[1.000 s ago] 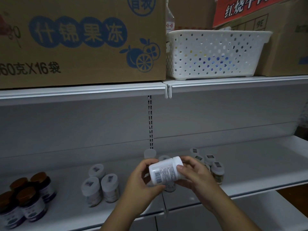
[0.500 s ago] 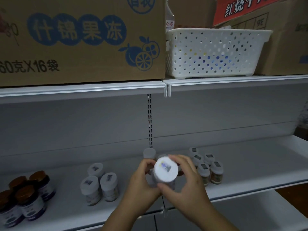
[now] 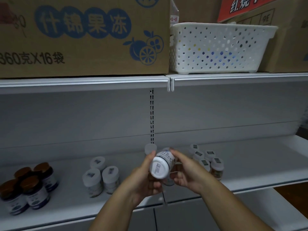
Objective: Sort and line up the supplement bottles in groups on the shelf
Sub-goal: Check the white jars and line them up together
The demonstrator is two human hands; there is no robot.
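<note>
from the head view, a white bottle (image 3: 161, 165) is held up in the air, just in front of the shelf (image 3: 250, 164). it is gripped on one side by the left hand (image 3: 143, 179) and on the other by the right hand (image 3: 186, 172), fingers curled round it. its flat end is turned to the camera. white-capped bottles (image 3: 101, 175) and brown-capped bottles (image 3: 28, 185) are stood on the shelf.

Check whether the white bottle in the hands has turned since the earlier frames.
Yes. The white bottle has rotated: a flat printed end now faces the camera instead of its barcoded side, and it stays in front of the shelf upright, held by both hands.
</note>
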